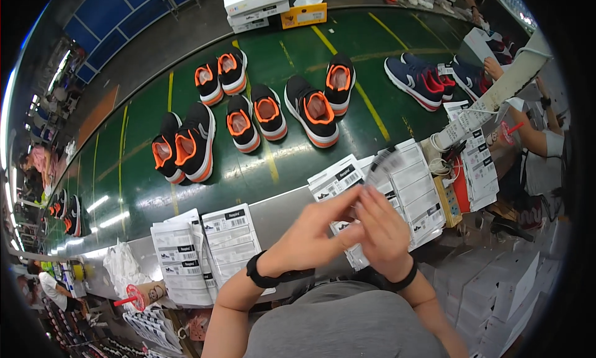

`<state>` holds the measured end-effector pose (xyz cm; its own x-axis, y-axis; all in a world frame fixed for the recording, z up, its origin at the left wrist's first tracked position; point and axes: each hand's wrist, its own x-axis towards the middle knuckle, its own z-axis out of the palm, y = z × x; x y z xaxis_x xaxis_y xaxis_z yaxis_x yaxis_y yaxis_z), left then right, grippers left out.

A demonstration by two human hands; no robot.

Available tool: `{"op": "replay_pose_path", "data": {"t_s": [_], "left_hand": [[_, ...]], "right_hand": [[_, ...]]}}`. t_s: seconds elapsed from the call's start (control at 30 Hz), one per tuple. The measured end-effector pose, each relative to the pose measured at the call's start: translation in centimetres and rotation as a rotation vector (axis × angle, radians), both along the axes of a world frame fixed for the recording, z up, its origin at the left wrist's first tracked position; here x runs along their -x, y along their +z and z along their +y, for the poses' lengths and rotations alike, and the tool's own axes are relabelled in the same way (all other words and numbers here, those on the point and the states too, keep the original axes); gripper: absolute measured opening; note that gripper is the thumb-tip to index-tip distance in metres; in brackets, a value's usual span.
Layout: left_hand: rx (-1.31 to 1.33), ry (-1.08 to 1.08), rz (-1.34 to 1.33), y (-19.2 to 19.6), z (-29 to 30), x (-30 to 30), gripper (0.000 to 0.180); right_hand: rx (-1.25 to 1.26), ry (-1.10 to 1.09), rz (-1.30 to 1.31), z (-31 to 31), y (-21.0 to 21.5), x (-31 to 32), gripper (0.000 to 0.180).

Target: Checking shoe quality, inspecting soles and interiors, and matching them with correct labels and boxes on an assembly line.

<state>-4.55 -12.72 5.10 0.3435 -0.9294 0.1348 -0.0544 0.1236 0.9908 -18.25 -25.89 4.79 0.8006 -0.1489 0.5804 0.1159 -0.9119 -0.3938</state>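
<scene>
Both hands meet mid-chest over label sheets (397, 184): right hand (382, 231) fingers pinch a blurred label (385, 162) pointing up-away, left hand (316, 231) fingertips touching it.

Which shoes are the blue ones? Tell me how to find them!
Start at the long green belt running across the picture and follow it to its far right end. Past the black shoes with orange insides lie the blue shoes, near another person's hand. They alone are dark blue with red linings.
</scene>
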Motion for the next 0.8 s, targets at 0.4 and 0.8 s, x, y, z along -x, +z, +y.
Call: {"op": "replay_pose_path", "data": {"t_s": [0.4, 0.8], "left_hand": [[-0.177, 0.206, -0.251, 1.4, 4.8, -11.8, 0.061], [-0.936, 1.088, -1.034, -10.4, 14.0, -28.8, 0.077]], "right_hand": [[-0.758, -0.030, -0.070, -5.1, -1.8, -12.6, 0.019], [-0.898, -0.495, -0.055, -25.0, -13.0, -28.9, 0.061]]}}
